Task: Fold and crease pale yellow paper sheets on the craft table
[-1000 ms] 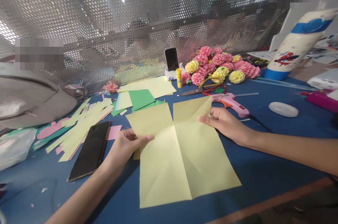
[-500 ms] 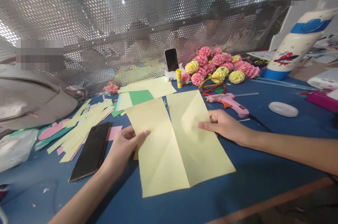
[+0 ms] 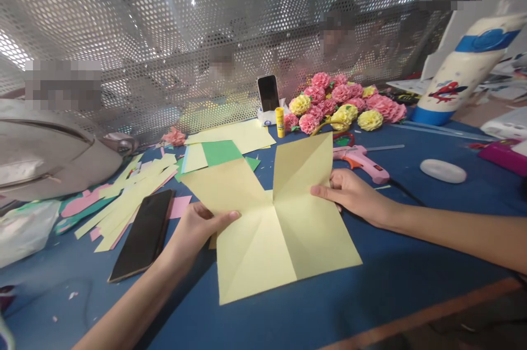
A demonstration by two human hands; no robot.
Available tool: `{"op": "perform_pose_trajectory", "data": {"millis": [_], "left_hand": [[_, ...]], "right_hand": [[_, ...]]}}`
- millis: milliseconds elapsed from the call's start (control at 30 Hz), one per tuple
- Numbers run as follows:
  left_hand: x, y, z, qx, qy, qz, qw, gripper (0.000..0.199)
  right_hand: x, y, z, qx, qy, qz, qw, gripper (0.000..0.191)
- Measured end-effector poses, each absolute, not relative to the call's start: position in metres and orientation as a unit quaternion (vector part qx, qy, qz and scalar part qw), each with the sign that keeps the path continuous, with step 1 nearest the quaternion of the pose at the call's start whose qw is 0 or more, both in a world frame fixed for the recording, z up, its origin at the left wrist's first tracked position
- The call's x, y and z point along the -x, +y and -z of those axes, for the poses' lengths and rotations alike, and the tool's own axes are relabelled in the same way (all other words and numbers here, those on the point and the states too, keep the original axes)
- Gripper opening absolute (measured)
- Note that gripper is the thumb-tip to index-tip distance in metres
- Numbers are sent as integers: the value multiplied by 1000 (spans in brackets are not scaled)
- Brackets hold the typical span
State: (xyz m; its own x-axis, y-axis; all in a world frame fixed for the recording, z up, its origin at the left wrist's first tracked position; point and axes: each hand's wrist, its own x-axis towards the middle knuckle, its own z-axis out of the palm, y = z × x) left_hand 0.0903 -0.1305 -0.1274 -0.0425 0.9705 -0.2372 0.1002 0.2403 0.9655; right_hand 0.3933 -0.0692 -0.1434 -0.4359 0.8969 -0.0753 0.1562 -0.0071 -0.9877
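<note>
A: What are the hands doing?

B: Sharing one yellow sheet (image 3: 251, 262). The left hand (image 3: 201, 223) pinches its left side, thumb on top; the right hand (image 3: 354, 193) pinches the right side the same way. They're well apart, the sheet spread between them.

A: And where is it?

B: In front of the person, over the blue table (image 3: 403, 289). Whether its near edge touches down, I can't tell.

A: Is it flat?

B: No. A crease runs down the middle of the near half, with slanting creases beside it. The far half parts into two flaps, the right one more upright.

A: What's by the left hand?

B: A dark phone (image 3: 142, 234) lies near it, with a pink scrap (image 3: 180, 207) between. Beyond the phone are pale strips (image 3: 132, 190) in a loose pile, then a grey bag (image 3: 53, 146).

A: By the right?

B: A pink glue gun (image 3: 364, 160) lies just beyond it, and a white oval (image 3: 443, 170) farther right.

A: And at the back?

B: Green paper (image 3: 222, 152) behind the left flap, a yellow glue stick (image 3: 280, 122) upright, pink and yellow flowers (image 3: 319, 97) heaped beside it, and a bottle (image 3: 461, 75) off to the right.
</note>
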Motion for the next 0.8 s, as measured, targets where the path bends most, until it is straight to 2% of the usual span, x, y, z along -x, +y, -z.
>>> {"op": "perform_pose_trajectory", "data": {"millis": [100,267,500,800], "left_hand": [[-90,-131,127,-464,590,-409,519,45],[-90,-129,125,-488,594,-361,528,53],[-88,-129,128,-466,581,-409,528,48],[-88,-128,129,-476,595,-389,518,43]], "right_hand": [[-394,-69,145,428,-632,-555,331,46],[-392,-71,142,403,-597,-597,353,45],[-393,-69,142,391,-634,-596,300,39],[-391,-68,143,409,-594,-602,343,44]]}}
